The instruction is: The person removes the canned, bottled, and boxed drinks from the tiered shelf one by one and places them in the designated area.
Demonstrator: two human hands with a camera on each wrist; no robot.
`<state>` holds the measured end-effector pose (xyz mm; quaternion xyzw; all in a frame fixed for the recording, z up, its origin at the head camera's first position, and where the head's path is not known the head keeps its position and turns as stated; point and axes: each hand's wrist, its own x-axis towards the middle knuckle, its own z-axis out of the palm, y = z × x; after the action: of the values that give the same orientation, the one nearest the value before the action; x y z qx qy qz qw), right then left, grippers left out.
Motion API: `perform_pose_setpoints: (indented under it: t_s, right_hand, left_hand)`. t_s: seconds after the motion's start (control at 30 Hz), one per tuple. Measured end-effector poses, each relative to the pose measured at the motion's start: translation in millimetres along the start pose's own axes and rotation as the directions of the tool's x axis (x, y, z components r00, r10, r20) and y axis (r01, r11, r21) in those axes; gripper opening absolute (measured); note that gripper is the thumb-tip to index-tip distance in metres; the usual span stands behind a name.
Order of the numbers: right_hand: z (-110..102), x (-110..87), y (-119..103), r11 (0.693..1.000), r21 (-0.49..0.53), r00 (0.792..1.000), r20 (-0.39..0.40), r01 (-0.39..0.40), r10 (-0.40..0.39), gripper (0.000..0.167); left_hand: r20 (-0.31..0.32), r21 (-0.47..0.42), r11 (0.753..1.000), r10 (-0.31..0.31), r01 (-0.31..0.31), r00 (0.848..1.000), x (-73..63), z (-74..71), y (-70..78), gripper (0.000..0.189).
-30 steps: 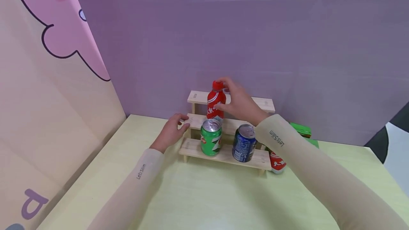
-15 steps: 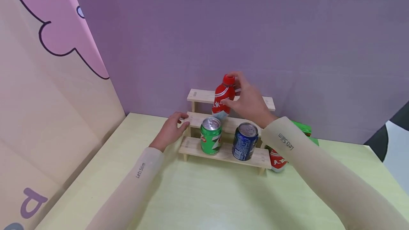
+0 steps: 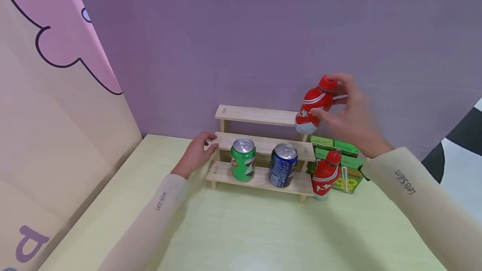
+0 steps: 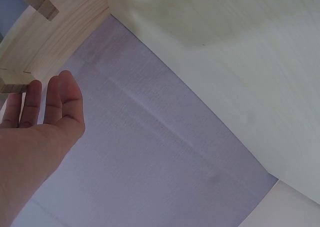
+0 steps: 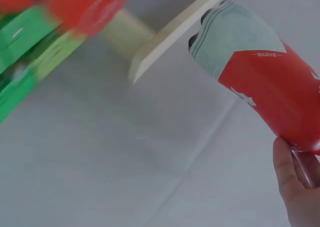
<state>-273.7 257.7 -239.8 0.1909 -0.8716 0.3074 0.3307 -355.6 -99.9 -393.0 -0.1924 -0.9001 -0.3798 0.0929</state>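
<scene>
My right hand (image 3: 355, 118) grips a red plastic drink bottle (image 3: 313, 106) by its cap and upper side. The bottle is tilted in the air, its pale base down to the left, near the right end of the three-tier wooden display rack (image 3: 256, 115). In the right wrist view the bottle's (image 5: 280, 92) base is toward the rack and fingers are at its other end. My left hand (image 3: 193, 156) holds the left end of the middle board with bent fingers. A green soda can (image 3: 242, 161) and a blue soda can (image 3: 282, 167) stand on the bottom tier.
A second red bottle (image 3: 325, 175) leans at the rack's right end. Behind and beside it are several green drink cartons (image 3: 350, 174). A purple backdrop (image 3: 263, 32) rises behind the pale table (image 3: 226, 229). A cream panel (image 3: 67, 129) borders the left.
My right hand has lifted the red bottle off the rack and carried it right, tilting it. The second bottle and cartons have come into fuller view. My left hand stays at the rack.
</scene>
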Motion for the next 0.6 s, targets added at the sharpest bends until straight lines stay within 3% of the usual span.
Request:
perform_pose_setpoints:
  t_s: [0.2, 0.37, 0.6]
  right_hand:
    - [-35.9, -22.7, 11.2, 0.995, -0.090, 0.998, -0.042, 0.040, -0.044, 0.081]
    - [-61.0, -47.6, 17.9, 0.991, -0.132, 1.000, -0.028, -0.015, 0.011, 0.086]
    - [-67.1, -92.5, 37.4, 0.976, -0.213, 0.999, 0.025, -0.031, 0.037, 0.092]
  left_hand:
    - [-0.007, -0.006, 1.000, 0.000, 0.000, 1.000, 1.0, -4.1, -5.1, 0.030]
    - [0.005, -0.002, 1.000, -0.005, 0.005, 1.000, 0.2, -5.6, -8.5, 0.030]
    - [0.001, -0.005, 1.000, -0.019, 0.019, 1.000, -0.7, -7.5, -8.8, 0.030]
